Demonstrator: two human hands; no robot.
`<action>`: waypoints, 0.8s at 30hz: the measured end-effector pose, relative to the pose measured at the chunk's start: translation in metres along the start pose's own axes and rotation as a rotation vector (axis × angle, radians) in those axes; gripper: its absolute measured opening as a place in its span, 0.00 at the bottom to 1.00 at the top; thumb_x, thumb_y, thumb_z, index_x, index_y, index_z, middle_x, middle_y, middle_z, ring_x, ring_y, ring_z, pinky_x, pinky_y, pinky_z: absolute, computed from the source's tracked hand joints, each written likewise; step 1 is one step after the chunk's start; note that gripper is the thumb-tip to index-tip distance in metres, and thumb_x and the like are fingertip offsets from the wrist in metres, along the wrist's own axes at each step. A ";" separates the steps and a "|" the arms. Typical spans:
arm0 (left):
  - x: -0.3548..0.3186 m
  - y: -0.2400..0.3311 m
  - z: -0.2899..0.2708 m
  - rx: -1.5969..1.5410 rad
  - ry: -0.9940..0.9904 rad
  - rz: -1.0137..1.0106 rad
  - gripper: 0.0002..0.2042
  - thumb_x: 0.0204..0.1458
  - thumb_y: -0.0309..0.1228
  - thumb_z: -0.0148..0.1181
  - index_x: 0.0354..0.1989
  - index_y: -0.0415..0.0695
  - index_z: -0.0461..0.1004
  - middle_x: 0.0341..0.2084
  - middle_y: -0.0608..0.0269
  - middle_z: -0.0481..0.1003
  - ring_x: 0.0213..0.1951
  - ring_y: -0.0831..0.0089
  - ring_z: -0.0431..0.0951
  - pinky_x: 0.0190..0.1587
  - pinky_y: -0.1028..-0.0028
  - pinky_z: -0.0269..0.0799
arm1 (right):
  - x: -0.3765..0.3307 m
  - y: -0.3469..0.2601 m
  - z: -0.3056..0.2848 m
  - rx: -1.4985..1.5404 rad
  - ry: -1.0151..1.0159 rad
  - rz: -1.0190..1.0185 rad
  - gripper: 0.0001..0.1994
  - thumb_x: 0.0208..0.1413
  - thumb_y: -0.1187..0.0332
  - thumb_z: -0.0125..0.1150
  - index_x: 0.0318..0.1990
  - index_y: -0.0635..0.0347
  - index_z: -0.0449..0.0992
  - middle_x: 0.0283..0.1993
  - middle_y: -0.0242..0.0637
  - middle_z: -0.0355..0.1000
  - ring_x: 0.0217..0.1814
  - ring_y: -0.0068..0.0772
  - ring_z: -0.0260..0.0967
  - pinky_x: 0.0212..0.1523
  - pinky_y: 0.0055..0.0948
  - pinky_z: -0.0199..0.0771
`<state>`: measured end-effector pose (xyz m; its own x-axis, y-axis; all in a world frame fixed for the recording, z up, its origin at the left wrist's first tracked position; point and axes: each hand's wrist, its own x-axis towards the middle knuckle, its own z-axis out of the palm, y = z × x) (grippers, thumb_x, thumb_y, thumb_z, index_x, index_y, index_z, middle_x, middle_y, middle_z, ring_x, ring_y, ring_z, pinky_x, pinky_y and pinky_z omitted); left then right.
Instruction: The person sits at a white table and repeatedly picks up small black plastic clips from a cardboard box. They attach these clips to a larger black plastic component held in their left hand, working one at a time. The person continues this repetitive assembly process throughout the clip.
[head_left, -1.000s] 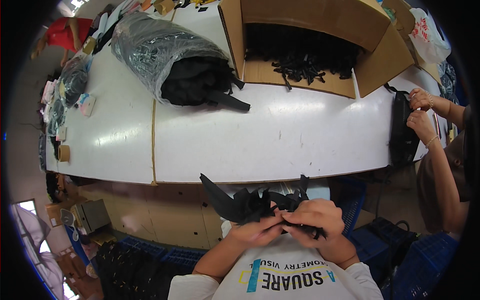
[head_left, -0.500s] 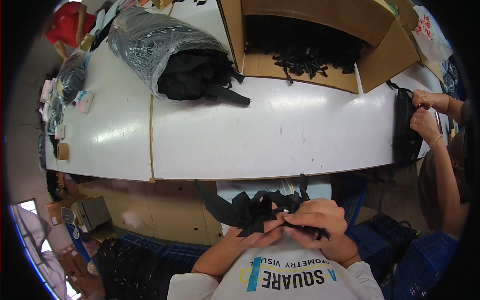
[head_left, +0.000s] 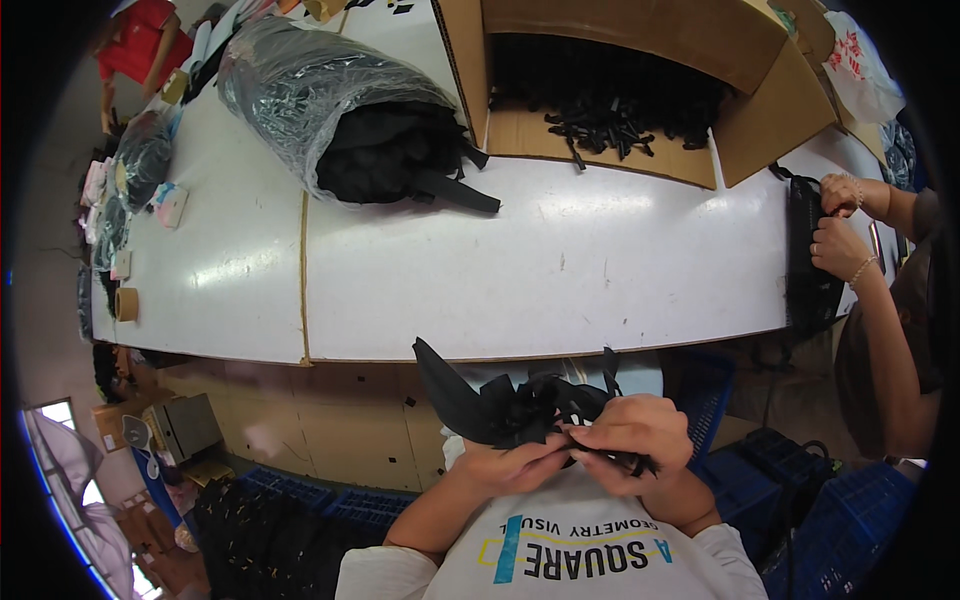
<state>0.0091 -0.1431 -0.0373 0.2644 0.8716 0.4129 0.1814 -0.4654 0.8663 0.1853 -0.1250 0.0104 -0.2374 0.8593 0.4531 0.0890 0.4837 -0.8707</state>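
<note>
A bunch of black fabric strips is gathered in front of my chest, just off the table's near edge. My left hand is closed round its lower part, with one long strip sticking up to the left. My right hand is closed too, its thumb and fingers meeting the left fingertips. Small black pieces poke out below the right fingers; their kind is hard to make out. A pale cloth shows behind the bunch.
On the white table lies a clear plastic bag spilling black strips. An open cardboard box holds many small black pieces. To the right, a co-worker's hands hold a black mesh item. Blue crates stand below.
The long strip on the left has swung up and inward. My left fingers have shifted on the bunch, while my right hand stays nearly still. The co-worker's hands moved slightly left.
</note>
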 end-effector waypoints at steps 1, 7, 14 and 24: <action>0.000 0.000 0.001 -0.005 -0.002 -0.012 0.12 0.32 0.24 0.68 0.30 0.48 0.79 0.32 0.67 0.77 0.36 0.68 0.77 0.43 0.72 0.70 | 0.000 0.000 0.000 0.000 0.002 -0.003 0.15 0.35 0.83 0.67 0.35 0.67 0.75 0.24 0.42 0.73 0.18 0.33 0.69 0.17 0.23 0.67; 0.005 0.002 0.002 -0.056 -0.007 -0.014 0.10 0.34 0.21 0.67 0.28 0.42 0.78 0.29 0.61 0.77 0.33 0.68 0.77 0.40 0.73 0.71 | -0.001 0.002 0.002 0.014 0.021 0.010 0.14 0.35 0.83 0.66 0.35 0.69 0.75 0.23 0.43 0.73 0.18 0.33 0.70 0.18 0.23 0.68; 0.018 0.008 -0.001 -0.028 -0.009 0.054 0.07 0.37 0.15 0.65 0.27 0.32 0.76 0.27 0.51 0.76 0.30 0.67 0.77 0.38 0.73 0.72 | -0.001 0.003 0.004 0.009 0.047 0.041 0.12 0.32 0.84 0.64 0.31 0.71 0.76 0.22 0.44 0.73 0.18 0.31 0.69 0.19 0.22 0.68; 0.008 0.001 0.007 -0.066 0.071 -0.077 0.07 0.35 0.22 0.66 0.26 0.41 0.77 0.27 0.59 0.76 0.31 0.64 0.76 0.39 0.71 0.70 | 0.001 0.002 0.006 -0.006 0.084 0.120 0.09 0.35 0.82 0.64 0.29 0.72 0.76 0.20 0.42 0.72 0.16 0.25 0.66 0.17 0.17 0.63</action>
<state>0.0186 -0.1377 -0.0351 0.1839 0.9143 0.3609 0.1349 -0.3871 0.9121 0.1798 -0.1242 0.0076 -0.1427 0.9217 0.3606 0.1176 0.3776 -0.9185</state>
